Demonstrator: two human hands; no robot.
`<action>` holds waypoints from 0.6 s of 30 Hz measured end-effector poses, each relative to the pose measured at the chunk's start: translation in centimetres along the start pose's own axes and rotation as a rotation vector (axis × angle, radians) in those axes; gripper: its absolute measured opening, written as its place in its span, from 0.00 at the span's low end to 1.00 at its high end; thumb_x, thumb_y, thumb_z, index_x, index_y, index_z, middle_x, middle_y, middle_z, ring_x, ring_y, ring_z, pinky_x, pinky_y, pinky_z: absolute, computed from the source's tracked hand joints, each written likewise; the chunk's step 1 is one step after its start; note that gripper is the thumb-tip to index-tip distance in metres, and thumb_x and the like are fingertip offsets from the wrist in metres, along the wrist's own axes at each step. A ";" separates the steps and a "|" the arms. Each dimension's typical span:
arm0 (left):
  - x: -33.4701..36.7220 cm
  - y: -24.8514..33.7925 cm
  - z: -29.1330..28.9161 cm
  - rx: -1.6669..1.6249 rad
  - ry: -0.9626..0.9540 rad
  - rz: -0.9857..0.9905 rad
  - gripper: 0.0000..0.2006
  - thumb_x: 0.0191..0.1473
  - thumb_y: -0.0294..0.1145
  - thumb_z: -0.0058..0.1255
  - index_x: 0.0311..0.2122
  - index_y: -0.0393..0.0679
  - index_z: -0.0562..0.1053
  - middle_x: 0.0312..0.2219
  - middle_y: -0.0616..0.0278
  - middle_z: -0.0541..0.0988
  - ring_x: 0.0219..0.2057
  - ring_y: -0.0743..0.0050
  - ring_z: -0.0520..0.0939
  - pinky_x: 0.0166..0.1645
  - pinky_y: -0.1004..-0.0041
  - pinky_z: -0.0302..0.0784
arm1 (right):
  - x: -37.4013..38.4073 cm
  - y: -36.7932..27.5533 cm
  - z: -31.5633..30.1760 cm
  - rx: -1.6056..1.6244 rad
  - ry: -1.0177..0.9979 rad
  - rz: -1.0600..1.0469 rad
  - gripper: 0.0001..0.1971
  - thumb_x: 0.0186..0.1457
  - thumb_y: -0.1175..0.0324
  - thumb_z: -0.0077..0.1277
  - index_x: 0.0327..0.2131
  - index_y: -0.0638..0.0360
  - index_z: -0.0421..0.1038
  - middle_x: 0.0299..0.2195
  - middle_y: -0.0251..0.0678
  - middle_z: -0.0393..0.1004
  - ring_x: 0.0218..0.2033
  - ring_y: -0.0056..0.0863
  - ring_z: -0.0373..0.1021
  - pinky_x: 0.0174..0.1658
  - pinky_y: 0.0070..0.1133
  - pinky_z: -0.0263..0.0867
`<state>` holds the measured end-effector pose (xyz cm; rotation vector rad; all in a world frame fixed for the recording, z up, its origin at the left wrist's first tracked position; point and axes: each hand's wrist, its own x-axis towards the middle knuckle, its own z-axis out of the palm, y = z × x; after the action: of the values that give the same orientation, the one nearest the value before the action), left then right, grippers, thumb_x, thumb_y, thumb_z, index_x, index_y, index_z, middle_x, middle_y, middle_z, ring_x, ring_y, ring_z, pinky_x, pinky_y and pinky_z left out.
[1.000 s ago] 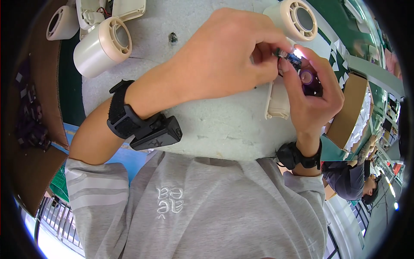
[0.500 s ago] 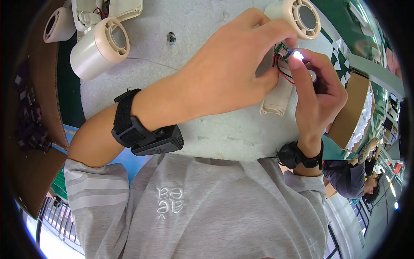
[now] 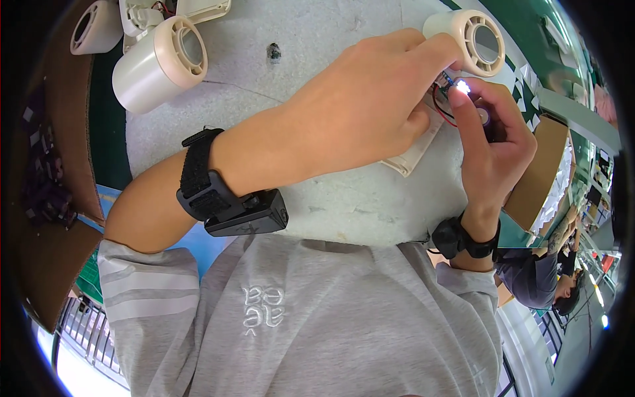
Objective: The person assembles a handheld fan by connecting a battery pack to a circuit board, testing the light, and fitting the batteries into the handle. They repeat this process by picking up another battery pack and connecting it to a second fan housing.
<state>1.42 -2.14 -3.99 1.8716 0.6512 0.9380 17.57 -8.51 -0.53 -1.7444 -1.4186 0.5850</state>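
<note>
At the far right of the worktop, my left hand [image 3: 370,99] is closed on a small green circuit board [image 3: 444,80], mostly hidden by its fingers. My right hand [image 3: 493,149] pinches the same board's end between thumb and index finger, where a white light [image 3: 462,87] glows. A purple cylinder, seemingly a battery cell [image 3: 484,117], shows inside the right hand's curled fingers. Thin red and black wires [image 3: 442,114] hang from the board between the hands. Partly under my left hand, a cream plastic casing piece [image 3: 405,162] lies slanted.
A cream cylinder with a vented ring end [image 3: 456,30] lies just beyond my hands. At the left are a similar cylinder [image 3: 142,76], another [image 3: 99,30] and an opened housing [image 3: 142,20]. Cardboard boxes flank the worktop, left [image 3: 49,258] and right [image 3: 539,169]. A person [image 3: 526,274] is at right.
The whole view has shifted slightly. The cream casing piece has turned and is more covered by my left hand, as is the board. The light stays lit.
</note>
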 end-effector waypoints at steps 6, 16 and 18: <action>0.3 -0.1 -0.6 -0.016 -0.082 -0.028 0.17 0.44 0.22 0.49 0.43 0.39 0.69 0.29 0.47 0.75 0.30 0.47 0.77 0.36 0.60 0.73 | 0.3 0.3 -0.7 -0.031 -0.099 -0.033 0.07 0.47 0.77 0.59 0.32 0.64 0.76 0.25 0.24 0.71 0.22 0.09 0.60 0.25 0.09 0.54; 1.9 1.4 -3.1 -0.289 -0.308 -0.317 0.18 0.47 0.20 0.51 0.46 0.41 0.67 0.24 0.53 0.73 0.25 0.65 0.74 0.32 0.73 0.69 | 0.7 0.7 -1.0 -0.207 -0.163 -0.353 0.09 0.43 0.80 0.59 0.32 0.62 0.77 0.28 0.31 0.73 0.21 0.14 0.65 0.23 0.12 0.59; 1.9 1.5 -3.0 -0.285 -0.293 -0.313 0.18 0.47 0.20 0.51 0.45 0.41 0.67 0.24 0.53 0.73 0.25 0.65 0.74 0.32 0.72 0.69 | 0.6 0.6 -0.7 -0.216 -0.123 -0.351 0.09 0.42 0.80 0.60 0.32 0.62 0.77 0.28 0.31 0.73 0.21 0.14 0.64 0.23 0.12 0.59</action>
<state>0.14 0.07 -1.19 1.5568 0.5758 0.5110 18.68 -8.15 -0.52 -1.5868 -1.8818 0.3636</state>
